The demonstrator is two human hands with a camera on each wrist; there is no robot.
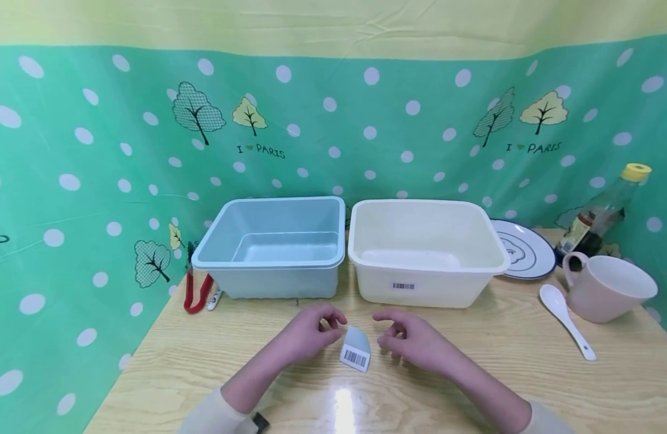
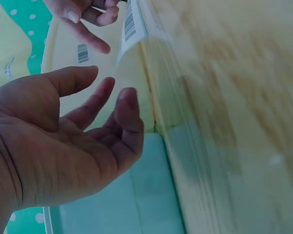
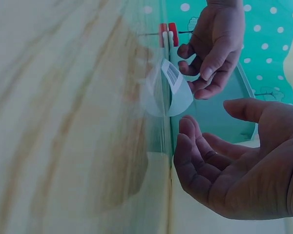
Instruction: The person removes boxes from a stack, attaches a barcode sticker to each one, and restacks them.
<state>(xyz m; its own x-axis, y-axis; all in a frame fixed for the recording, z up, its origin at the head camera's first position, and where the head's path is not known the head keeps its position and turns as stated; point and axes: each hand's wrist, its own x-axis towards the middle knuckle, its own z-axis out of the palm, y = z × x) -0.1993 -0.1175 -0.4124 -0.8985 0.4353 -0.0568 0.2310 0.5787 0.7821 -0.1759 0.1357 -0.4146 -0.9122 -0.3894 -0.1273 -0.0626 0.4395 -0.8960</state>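
A small, pale, curved piece with a white barcode label (image 1: 356, 349) rests on the table between the two hands. In the right wrist view this piece (image 3: 179, 92) bows upward from the tabletop. My left hand (image 1: 314, 331) is just left of it, fingers loosely bent, fingertips close to its upper edge. To the right, my right hand (image 1: 415, 340) hovers with its index finger extended toward the left and the others loosely curled. Nothing sits between the fingers and thumb of the left hand (image 2: 83, 126) or the right hand (image 3: 239, 165) in the wrist views.
Behind the hands stand a light blue bin (image 1: 281, 280) and a white bin (image 1: 420, 289) with a barcode. Red-handled pliers (image 1: 189, 295) and a white marker (image 1: 214, 299) lie left. At right are a plate (image 1: 537, 250), mug (image 1: 605, 295), spoon (image 1: 567, 322) and bottle (image 1: 605, 211).
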